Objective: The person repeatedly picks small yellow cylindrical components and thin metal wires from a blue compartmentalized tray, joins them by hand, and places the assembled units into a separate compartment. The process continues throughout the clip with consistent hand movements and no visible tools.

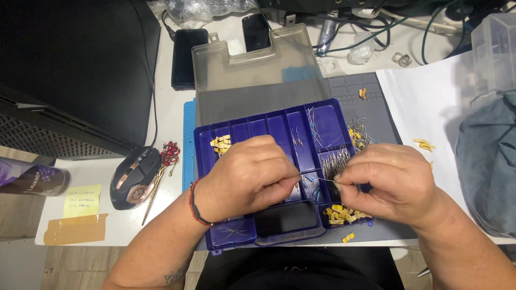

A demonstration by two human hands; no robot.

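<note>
A blue compartment box (pixel 252 128) lies in front of me with its clear lid (pixel 258 75) swung open at the back. My left hand (pixel 250 180) and my right hand (pixel 389 180) hover over its middle, and together they pinch the ends of a thin wire-legged component (pixel 318 180) between fingertips. Under the right hand a compartment holds a bundle of wire-legged parts (pixel 336 161). Small yellow parts fill the compartments at the upper left (pixel 220 144) and lower right (pixel 341 214).
A dark computer mouse (pixel 134 176) and a red beaded ornament (pixel 169 154) lie left of the box. Two phones (pixel 188 56) rest behind it. Loose yellow parts (pixel 423 144) sit on white paper to the right, next to grey cloth (pixel 489 161). Cables (pixel 371 27) run along the back.
</note>
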